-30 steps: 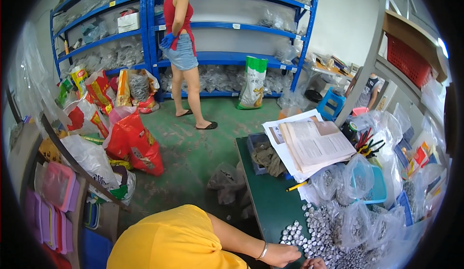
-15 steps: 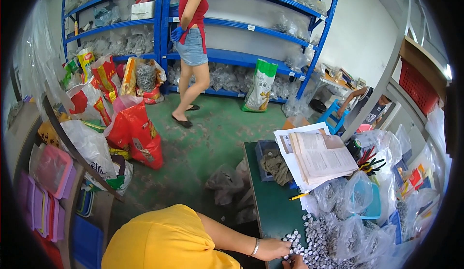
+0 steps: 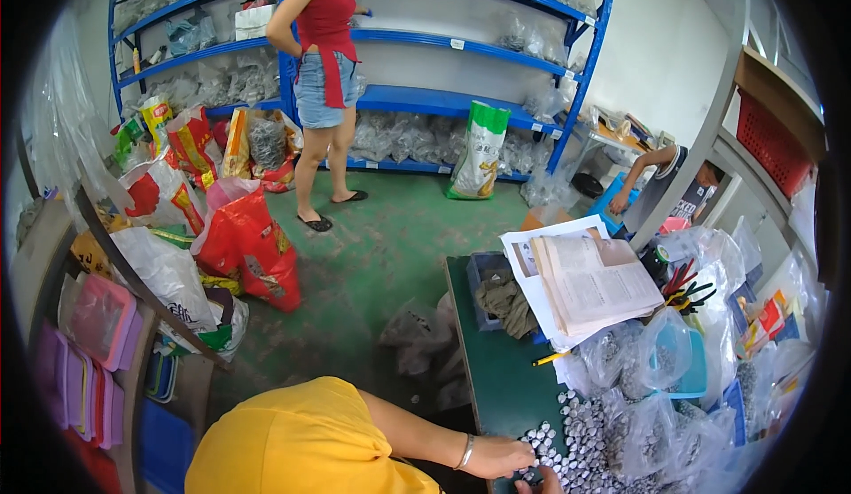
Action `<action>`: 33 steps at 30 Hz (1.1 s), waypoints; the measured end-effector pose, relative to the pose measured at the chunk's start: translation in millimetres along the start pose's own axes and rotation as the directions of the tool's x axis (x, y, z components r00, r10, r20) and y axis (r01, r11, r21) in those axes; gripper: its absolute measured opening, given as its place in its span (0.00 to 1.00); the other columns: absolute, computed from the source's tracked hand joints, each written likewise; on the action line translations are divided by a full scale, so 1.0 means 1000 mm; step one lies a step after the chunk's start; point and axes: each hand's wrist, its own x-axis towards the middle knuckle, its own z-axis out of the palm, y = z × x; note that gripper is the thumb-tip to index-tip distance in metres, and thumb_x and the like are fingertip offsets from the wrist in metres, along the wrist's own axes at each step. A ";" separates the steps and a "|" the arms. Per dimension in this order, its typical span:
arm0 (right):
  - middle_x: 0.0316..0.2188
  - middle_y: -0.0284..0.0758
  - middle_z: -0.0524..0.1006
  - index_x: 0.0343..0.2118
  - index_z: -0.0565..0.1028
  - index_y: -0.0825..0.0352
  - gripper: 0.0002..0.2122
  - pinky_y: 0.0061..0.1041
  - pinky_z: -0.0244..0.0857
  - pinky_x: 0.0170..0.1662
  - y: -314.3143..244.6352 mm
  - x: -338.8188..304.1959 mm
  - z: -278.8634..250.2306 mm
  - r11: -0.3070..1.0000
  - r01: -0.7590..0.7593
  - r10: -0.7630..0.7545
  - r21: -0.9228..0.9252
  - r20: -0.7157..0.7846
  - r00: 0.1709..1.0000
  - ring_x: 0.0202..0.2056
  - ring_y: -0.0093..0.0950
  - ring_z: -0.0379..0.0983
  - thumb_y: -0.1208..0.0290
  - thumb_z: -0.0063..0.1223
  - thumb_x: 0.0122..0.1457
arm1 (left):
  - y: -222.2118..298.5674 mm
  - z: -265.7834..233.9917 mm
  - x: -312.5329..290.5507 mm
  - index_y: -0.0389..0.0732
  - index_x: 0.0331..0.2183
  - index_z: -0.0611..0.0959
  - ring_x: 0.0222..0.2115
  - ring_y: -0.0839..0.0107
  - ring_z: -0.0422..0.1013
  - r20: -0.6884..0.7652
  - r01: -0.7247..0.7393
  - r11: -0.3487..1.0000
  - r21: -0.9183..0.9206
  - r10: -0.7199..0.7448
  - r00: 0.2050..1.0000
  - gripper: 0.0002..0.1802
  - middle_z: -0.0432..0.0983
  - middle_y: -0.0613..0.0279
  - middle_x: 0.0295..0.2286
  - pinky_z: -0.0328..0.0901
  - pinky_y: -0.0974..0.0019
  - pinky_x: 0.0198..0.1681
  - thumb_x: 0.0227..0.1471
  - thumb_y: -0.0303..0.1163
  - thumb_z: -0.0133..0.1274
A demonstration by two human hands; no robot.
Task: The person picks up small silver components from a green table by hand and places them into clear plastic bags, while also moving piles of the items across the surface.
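Small rounded silvery pieces [image 3: 581,436] lie in a loose pile on the dark green table [image 3: 496,379]; they are too small for me to name their kind. My left hand [image 3: 503,458], with a silver bangle at the wrist, rests at the pile's left edge. Its fingers are bent together against the nearest pieces, and whatever is in them is hidden. Just below, at the picture's lower edge, shows part of my right hand [image 3: 543,482]. Its fingers are curled close to the left fingertips, and I cannot make out what they hold.
Clear plastic bags [image 3: 647,432] of small parts crowd the table's right side, by a turquoise basket [image 3: 687,365]. Papers [image 3: 594,286] lie behind. Filled sacks [image 3: 248,246] stand on the floor. One person [image 3: 328,68] stands by the blue shelves [image 3: 417,99]; another [image 3: 665,188] bends at right.
The standing person has stepped left and turned, one arm now toward the shelves. The person at right has shifted slightly. My hands stay almost in place at the pile.
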 end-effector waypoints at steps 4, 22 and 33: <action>0.27 0.45 0.76 0.40 0.73 0.66 0.12 0.36 0.66 0.31 0.003 0.003 0.011 0.981 0.192 -0.193 -0.019 -0.102 0.976 0.28 0.42 0.73 0.69 0.53 0.53 | -0.006 0.002 -0.001 0.32 0.26 0.70 0.29 0.49 0.65 0.045 0.017 1.000 0.010 -0.017 0.999 0.08 0.67 0.46 0.27 0.61 0.57 0.31 0.39 0.21 0.51; 0.26 0.46 0.75 0.39 0.73 0.66 0.12 0.36 0.66 0.30 0.015 0.000 -0.001 0.999 0.024 -0.026 0.048 0.034 0.999 0.27 0.45 0.72 0.69 0.53 0.53 | -0.004 0.002 0.003 0.33 0.21 0.67 0.24 0.51 0.65 0.093 0.064 0.993 -0.102 -0.055 0.994 0.07 0.64 0.49 0.25 0.60 0.58 0.26 0.39 0.20 0.50; 0.22 0.34 0.72 0.29 0.69 0.72 0.08 0.20 0.62 0.30 0.028 -0.001 0.005 0.785 -0.177 0.134 0.593 0.116 0.984 0.26 0.21 0.66 0.72 0.45 0.59 | -0.002 -0.003 -0.002 0.33 0.21 0.68 0.26 0.50 0.65 0.085 0.047 0.992 -0.114 -0.037 0.996 0.05 0.65 0.47 0.24 0.61 0.58 0.27 0.41 0.23 0.46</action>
